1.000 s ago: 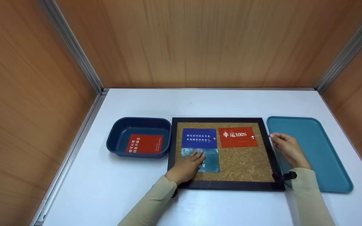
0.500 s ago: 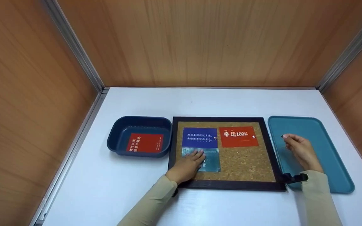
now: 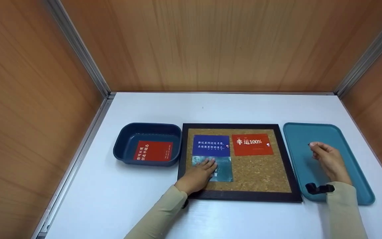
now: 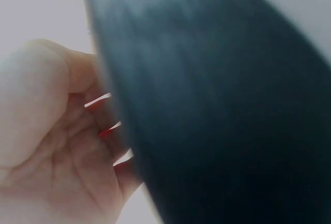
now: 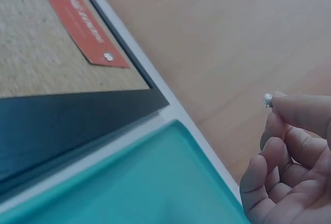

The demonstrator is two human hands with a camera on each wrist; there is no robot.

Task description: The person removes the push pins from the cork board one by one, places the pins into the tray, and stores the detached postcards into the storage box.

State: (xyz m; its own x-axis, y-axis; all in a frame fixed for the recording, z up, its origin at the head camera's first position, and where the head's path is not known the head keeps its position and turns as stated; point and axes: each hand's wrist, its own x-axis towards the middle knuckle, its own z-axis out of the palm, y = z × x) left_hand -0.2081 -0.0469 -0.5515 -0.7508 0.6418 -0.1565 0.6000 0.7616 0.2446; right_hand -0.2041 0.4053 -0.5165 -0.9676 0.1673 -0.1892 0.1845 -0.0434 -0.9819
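Note:
The left hand (image 3: 196, 177) lies with its fingers stretched over a teal card (image 3: 224, 169) at the lower left of the cork board (image 3: 257, 176). In the left wrist view the board's dark frame (image 4: 217, 100) hides that hand's fingertips. Over the teal tray, the right hand (image 3: 330, 161) pinches a small pin between thumb and forefinger; the silvery pin (image 5: 268, 100) shows in the right wrist view, its other fingers curled. A blue card (image 3: 211, 145) and a red card (image 3: 252, 144) lie on the upper board, each with a small shiny pin at its right side.
A dark blue basin (image 3: 121, 156) at the left holds another red card (image 3: 154, 151). The teal tray (image 3: 327, 132) lies just right of the board, on the white table (image 3: 111, 205). Wooden panels (image 3: 211, 49) stand behind and at both sides.
The right hand has moved right, from the board's right edge to over the teal tray, with the small thing still pinched. The left hand has stayed on the teal card.

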